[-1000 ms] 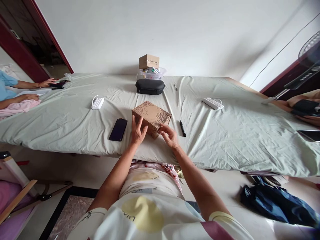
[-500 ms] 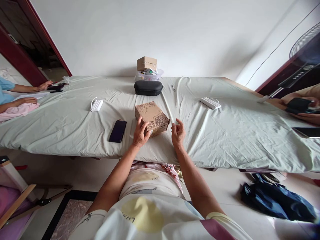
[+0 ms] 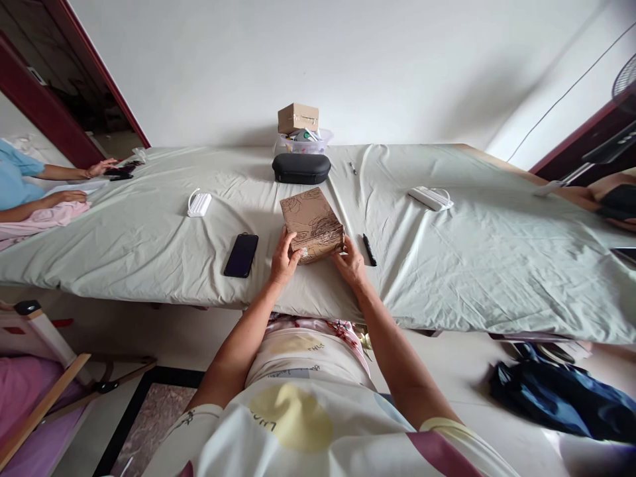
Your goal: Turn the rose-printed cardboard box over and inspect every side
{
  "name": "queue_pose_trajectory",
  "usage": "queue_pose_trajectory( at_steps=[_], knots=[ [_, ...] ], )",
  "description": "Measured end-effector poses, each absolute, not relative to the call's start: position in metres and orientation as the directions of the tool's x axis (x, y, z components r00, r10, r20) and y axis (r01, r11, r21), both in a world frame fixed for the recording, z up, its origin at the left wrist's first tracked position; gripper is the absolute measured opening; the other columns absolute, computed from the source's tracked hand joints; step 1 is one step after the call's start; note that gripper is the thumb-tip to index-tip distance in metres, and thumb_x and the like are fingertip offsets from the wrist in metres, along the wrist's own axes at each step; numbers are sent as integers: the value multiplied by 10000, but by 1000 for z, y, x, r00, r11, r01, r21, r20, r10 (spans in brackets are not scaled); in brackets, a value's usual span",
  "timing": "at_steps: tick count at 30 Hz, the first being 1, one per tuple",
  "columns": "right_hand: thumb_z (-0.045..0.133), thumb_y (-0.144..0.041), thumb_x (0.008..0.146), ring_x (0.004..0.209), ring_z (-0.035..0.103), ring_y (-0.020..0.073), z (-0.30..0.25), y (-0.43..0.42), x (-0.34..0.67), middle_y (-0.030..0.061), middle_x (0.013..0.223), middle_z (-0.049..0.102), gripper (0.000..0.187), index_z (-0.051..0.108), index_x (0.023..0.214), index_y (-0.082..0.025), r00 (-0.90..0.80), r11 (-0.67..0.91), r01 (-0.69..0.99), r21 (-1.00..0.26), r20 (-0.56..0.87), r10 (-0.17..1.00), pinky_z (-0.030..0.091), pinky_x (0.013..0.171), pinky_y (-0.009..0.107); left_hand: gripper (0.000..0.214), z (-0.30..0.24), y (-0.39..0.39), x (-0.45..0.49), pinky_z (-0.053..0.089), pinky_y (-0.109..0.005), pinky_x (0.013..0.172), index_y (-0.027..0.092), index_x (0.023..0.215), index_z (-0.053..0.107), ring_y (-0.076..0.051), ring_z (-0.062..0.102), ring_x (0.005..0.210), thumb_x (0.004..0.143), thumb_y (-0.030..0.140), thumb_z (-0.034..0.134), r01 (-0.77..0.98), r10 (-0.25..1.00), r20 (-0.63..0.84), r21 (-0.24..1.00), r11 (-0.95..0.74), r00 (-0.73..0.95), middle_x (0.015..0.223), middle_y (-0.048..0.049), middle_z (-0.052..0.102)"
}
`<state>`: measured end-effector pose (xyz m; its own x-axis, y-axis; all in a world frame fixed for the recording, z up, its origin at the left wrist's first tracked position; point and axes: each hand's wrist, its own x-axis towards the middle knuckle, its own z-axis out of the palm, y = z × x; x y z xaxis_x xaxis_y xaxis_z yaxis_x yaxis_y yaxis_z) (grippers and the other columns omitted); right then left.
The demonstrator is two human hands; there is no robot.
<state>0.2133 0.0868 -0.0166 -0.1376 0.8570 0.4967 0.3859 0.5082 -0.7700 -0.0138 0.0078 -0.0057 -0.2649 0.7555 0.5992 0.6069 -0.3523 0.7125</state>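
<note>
A brown cardboard box (image 3: pixel 314 215) covered in dark scribbled lines sits at the middle of the cloth-covered table, turned at an angle. My left hand (image 3: pixel 285 260) grips its near left side, thumb and fingers against the cardboard. At the near right corner, my right hand (image 3: pixel 350 262) holds the box's edge; some fingertips are hidden behind it. A black marker pen (image 3: pixel 369 250) lies just right of my right hand. To the left of my left hand rests a dark smartphone (image 3: pixel 241 256).
Behind the box are a black hard case (image 3: pixel 301 169) and a clear plastic tub (image 3: pixel 325 140) topped by a small carton (image 3: pixel 298 118). White cabled blocks lie left (image 3: pixel 199 204) and right (image 3: pixel 430 198). Another person's hands (image 3: pixel 99 169) are at the far left.
My right hand has moved in from beside the box and now grips its right corner. The black marker now shows on the cloth beside that hand. The view has shifted slightly.
</note>
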Motion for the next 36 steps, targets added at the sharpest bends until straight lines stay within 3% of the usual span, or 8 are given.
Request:
queue_pose_trajectory(
  at_steps=[7, 17, 22, 25, 28, 30, 33, 36],
  knots=[
    [632, -430, 939, 1185, 695, 266, -5, 80, 212, 153, 1488, 620, 509, 594, 1416, -258, 28, 686, 227, -692, 708, 705, 636, 822, 370, 517, -4, 8, -10, 609, -388, 1052, 252, 1399, 573, -257, 742, 1229, 934, 258, 799, 514, 863, 406, 831, -211, -302, 1387, -99, 731],
    [667, -574, 967, 1008, 725, 228, -5, 79, 210, 140, 1413, 651, 542, 581, 1418, -287, 30, 679, 167, -715, 692, 721, 650, 774, 360, 481, 1, 8, -8, 606, -349, 978, 229, 1320, 593, -242, 782, 1117, 902, 195, 827, 479, 879, 343, 864, -157, -330, 1234, -82, 798],
    [707, -668, 912, 939, 731, 222, -4, 78, 209, 128, 1389, 667, 752, 504, 1536, -301, -40, 626, 134, -768, 627, 778, 670, 753, 372, 450, 6, 5, -7, 606, -340, 912, 230, 1273, 612, -248, 797, 1020, 889, 195, 844, 483, 893, 276, 872, -77, -356, 1086, -60, 821],
    [713, -716, 881, 947, 734, 230, -4, 79, 209, 104, 1298, 688, 846, 461, 1576, -307, -57, 598, 146, -788, 597, 800, 668, 763, 379, 438, 9, 4, -7, 600, -340, 898, 227, 1259, 613, -254, 793, 1029, 888, 200, 844, 500, 897, 271, 863, -66, -350, 1106, -70, 818],
    [680, -734, 892, 896, 729, 237, -5, 81, 209, 87, 1193, 715, 788, 517, 1520, -287, -124, 569, 231, -789, 556, 822, 651, 756, 394, 436, 10, 3, -6, 593, -343, 910, 216, 1270, 602, -260, 789, 1067, 898, 201, 830, 507, 903, 266, 860, -63, -338, 1165, -96, 810],
    [651, -721, 918, 912, 722, 270, -6, 81, 209, 94, 1098, 738, 658, 624, 1371, -245, -214, 557, 372, -743, 515, 830, 631, 805, 427, 432, 9, 4, -6, 591, -340, 914, 210, 1286, 594, -256, 791, 1070, 913, 201, 811, 498, 909, 249, 865, -54, -334, 1181, -108, 809],
    [656, -670, 935, 1079, 688, 351, -7, 79, 207, 151, 1111, 754, 506, 706, 1140, -210, -338, 544, 624, -561, 434, 835, 566, 944, 494, 426, 10, 4, -7, 587, -329, 920, 212, 1308, 586, -242, 791, 1076, 933, 210, 788, 488, 913, 241, 871, -54, -329, 1203, -111, 807],
    [668, -580, 953, 1216, 625, 384, -4, 75, 206, 191, 1242, 732, 412, 723, 1105, -201, -408, 533, 741, -409, 357, 840, 500, 1013, 503, 409, 10, 5, -9, 582, -322, 923, 205, 1313, 588, -237, 790, 1075, 948, 213, 772, 501, 915, 247, 863, -59, -318, 1196, -114, 809]
  ],
)
